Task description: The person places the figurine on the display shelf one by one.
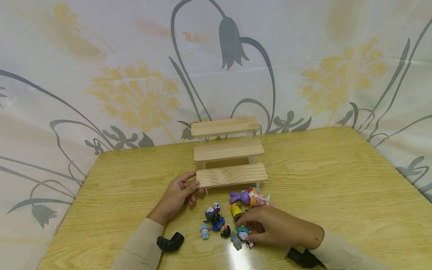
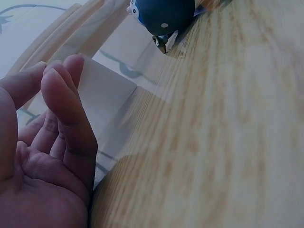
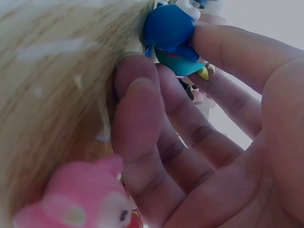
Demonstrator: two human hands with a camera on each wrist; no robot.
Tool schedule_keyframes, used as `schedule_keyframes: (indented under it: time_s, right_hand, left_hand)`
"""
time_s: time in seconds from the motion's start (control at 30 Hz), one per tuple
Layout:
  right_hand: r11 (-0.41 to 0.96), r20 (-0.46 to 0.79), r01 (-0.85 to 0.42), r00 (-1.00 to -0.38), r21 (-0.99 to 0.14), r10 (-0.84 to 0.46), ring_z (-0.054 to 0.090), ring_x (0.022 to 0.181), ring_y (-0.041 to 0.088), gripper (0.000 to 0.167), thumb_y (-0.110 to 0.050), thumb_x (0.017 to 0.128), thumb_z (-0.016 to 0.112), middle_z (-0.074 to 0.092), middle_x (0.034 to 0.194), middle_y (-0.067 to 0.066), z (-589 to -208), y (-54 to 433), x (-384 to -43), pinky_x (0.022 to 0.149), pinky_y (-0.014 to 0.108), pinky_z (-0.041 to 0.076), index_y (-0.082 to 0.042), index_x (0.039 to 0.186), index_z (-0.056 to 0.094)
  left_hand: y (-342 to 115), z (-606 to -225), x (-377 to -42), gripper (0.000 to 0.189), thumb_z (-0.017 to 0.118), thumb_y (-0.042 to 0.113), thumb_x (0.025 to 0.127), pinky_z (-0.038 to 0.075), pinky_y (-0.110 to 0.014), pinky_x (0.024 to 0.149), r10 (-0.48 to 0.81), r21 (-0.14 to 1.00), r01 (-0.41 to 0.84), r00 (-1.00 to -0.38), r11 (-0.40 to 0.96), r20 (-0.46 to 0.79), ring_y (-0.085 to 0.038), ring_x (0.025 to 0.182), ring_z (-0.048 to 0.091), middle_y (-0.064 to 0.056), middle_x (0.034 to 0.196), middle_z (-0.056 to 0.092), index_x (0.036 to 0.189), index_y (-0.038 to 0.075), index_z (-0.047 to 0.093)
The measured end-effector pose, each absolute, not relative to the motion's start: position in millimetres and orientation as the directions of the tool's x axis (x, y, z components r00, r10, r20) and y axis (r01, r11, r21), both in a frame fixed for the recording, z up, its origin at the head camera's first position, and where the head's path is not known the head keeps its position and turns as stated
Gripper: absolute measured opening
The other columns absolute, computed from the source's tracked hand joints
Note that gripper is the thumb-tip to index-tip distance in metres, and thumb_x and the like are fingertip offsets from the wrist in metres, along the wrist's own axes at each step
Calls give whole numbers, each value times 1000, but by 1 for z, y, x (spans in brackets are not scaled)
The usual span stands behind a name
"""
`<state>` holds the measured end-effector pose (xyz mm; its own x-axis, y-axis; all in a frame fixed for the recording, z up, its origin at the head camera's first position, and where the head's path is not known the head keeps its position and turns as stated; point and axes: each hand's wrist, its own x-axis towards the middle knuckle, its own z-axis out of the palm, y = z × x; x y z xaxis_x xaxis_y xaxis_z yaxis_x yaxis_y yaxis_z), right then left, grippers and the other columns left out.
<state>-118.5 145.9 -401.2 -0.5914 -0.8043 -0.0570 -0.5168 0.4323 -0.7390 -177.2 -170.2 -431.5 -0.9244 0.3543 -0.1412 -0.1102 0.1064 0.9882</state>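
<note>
A three-tier wooden display stand point(image 1: 231, 175) stands at the table's back, and my left hand point(image 1: 176, 197) grips the left end of its lowest shelf, thumb near the top edge and fingers lower. In the left wrist view the left hand's fingers point(image 2: 66, 104) are bent beside the stand's pale support point(image 2: 104, 90). My right hand point(image 1: 275, 225) is lowered over a group of small toy figurines. Its thumb and fingers pinch a blue-and-teal figurine point(image 3: 173, 35), also visible in the head view. A pink figurine point(image 3: 80, 194) lies near the right hand's fingers.
Left of the right hand lie a dark-and-blue figurine point(image 1: 212, 215), a black-haired one point(image 1: 225, 230), a small light-blue one point(image 1: 204, 231) and a grey piece point(image 1: 236, 240). A purple figurine point(image 1: 240, 197) lies before the stand. Patterned fabric point(image 1: 216, 75) hangs behind the table.
</note>
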Motion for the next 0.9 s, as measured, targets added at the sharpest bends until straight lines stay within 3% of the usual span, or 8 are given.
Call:
schedule_keyframes:
  time_s: [0.43,0.9]
  right_hand:
    - [419,-8,-558,-594,-716,-805,51,65,-8,33,-33,97,67,66,111,-11,-401,145,-119,59,15,49,-20,126,67]
    - [413,73,-611,-613,-675,-787,52,68,-9,34,-33,97,67,68,112,-6,-399,146,-120,59,14,49,-18,127,67]
  left_hand:
    - [-170,-435,-179,67,58,28,103,53,-21,60,355,988,-121,-923,91,-146,-8,63,58,0,92,75,157,4,27]
    - [-170,-434,-178,67,57,28,104,54,-21,60,367,990,-113,-920,86,-137,-7,64,58,4,91,75,157,2,25]
